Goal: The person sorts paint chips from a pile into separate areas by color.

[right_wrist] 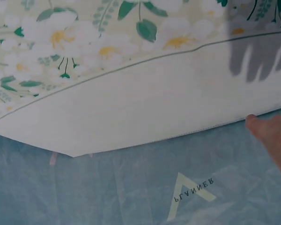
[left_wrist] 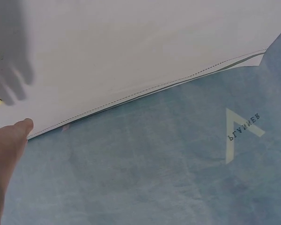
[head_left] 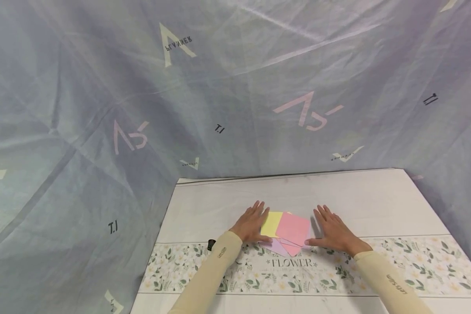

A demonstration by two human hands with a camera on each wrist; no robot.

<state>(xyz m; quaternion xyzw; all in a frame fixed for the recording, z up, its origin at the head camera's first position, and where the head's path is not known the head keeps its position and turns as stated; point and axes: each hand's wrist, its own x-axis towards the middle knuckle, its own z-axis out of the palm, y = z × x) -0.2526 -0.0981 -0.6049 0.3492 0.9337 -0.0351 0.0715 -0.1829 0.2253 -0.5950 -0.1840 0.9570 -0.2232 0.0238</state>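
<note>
Flowered tabletop (head_left: 420, 261): coloured cards (head_left: 293, 229) between the hands (head_left: 251, 224) (head_left: 335, 231).

Smooth, matt paper squares (head_left: 293, 229) and a wrinkled, cloth-like backdrop (head_left: 235, 96)

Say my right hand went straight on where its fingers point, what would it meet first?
Most likely the grey-blue fabric backdrop; before that, your right hand seems to have a free path over the white tablecloth, though the hand's height is unclear.
</note>
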